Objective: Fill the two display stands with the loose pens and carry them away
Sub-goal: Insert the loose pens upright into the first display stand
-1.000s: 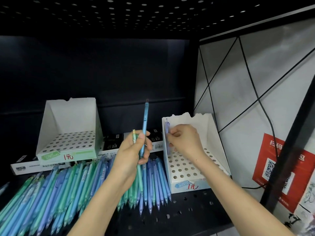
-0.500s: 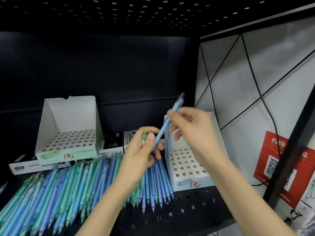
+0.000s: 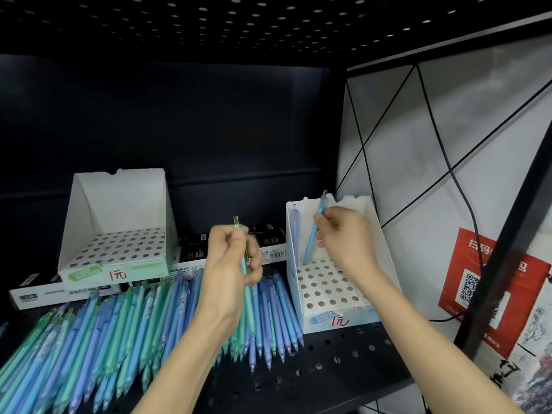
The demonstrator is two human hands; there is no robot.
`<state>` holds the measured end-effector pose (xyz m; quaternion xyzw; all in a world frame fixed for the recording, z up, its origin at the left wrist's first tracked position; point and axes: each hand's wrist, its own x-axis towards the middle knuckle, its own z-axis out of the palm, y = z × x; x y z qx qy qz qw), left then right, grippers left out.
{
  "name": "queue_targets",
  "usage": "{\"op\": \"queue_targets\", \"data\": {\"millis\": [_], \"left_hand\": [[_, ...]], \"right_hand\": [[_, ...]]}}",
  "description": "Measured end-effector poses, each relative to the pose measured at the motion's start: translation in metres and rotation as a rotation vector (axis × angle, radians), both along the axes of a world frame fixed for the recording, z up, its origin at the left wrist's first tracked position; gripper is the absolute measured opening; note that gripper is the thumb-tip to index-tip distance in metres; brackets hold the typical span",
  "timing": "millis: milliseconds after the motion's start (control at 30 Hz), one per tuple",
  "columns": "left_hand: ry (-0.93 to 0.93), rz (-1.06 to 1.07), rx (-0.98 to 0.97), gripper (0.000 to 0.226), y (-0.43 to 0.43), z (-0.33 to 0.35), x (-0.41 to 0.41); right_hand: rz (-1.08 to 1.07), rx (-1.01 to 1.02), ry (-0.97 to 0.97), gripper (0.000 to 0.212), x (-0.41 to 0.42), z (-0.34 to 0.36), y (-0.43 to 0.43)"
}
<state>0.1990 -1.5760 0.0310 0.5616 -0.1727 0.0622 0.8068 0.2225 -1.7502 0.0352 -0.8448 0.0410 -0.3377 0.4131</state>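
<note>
A: What has changed in the last half-second?

B: The right hand (image 3: 343, 237) had just pinched the light-blue pen (image 3: 313, 234) out of the left hand (image 3: 230, 264), up in the air between the two. Now it has carried that pen over to the right display stand (image 3: 379, 252), at three o'clock from the left hand.

A: And the left hand?

B: It is down to one. Its fingers are curled round a green pen (image 3: 245, 261), where a second ago it held the blue one as well.

A: How does the blue pen sit?

B: Its long axis is nearly upright and leaning. The clicker end points to one o'clock and the tip to seven o'clock, down at the stand's back row of holes. I cannot tell whether the tip is in a hole. The right thumb and fingers grip it near the top.

A: Anything in that stand already?

B: A lavender pen (image 3: 295, 231) stands upright in the back corner, at nine o'clock from the blue one.

A: And the rest?

B: The left display stand (image 3: 119, 204) is at ten o'clock from the left hand, propped on flat boxes (image 3: 44, 291). The loose pens (image 3: 119, 324) lie fanned on the shelf (image 3: 328, 369) with their tips toward six o'clock. The green pen runs roughly twelve to six, clicker up.
</note>
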Motion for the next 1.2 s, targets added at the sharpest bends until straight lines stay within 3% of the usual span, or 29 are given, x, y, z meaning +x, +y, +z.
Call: {"op": "queue_targets", "data": {"millis": [133,300,400,500,600,700,800,867,1000,1200], "left_hand": [[-0.062,0.004,0.096,0.013,0.003,0.002,0.000],[-0.050,-0.001,0.188,0.025,0.001,-0.002,0.001],[-0.078,-0.028,0.221,0.026,-0.001,-0.006,0.003],[-0.124,-0.065,0.253,0.033,-0.004,-0.006,0.003],[-0.174,-0.102,0.251,0.022,-0.009,-0.005,0.000],[-0.194,-0.079,0.273,0.014,-0.010,-0.007,0.000],[-0.209,0.009,0.404,0.023,-0.010,-0.011,0.003],[-0.209,0.054,0.542,0.034,-0.010,-0.014,0.006],[-0.239,0.070,0.800,0.063,-0.011,-0.024,0.013],[-0.247,0.013,0.897,0.077,-0.018,-0.034,0.019]], "right_hand": [[-0.011,-0.110,0.079,0.038,0.008,-0.003,0.002],[-0.044,-0.207,0.187,0.049,0.007,-0.003,0.009],[-0.095,-0.219,0.110,0.022,-0.005,-0.001,0.011],[0.038,-0.061,-0.063,0.025,-0.034,0.011,0.019],[0.239,0.019,-0.052,0.007,-0.055,0.014,0.029],[0.254,0.085,-0.096,0.005,-0.059,0.012,0.027],[0.260,0.308,-0.173,0.006,-0.065,0.024,0.013],[0.134,0.362,-0.279,0.005,-0.063,0.031,-0.003],[-0.138,0.118,-0.318,0.004,-0.043,0.028,-0.018],[-0.218,-0.157,-0.163,0.013,-0.017,0.015,-0.015]]}}
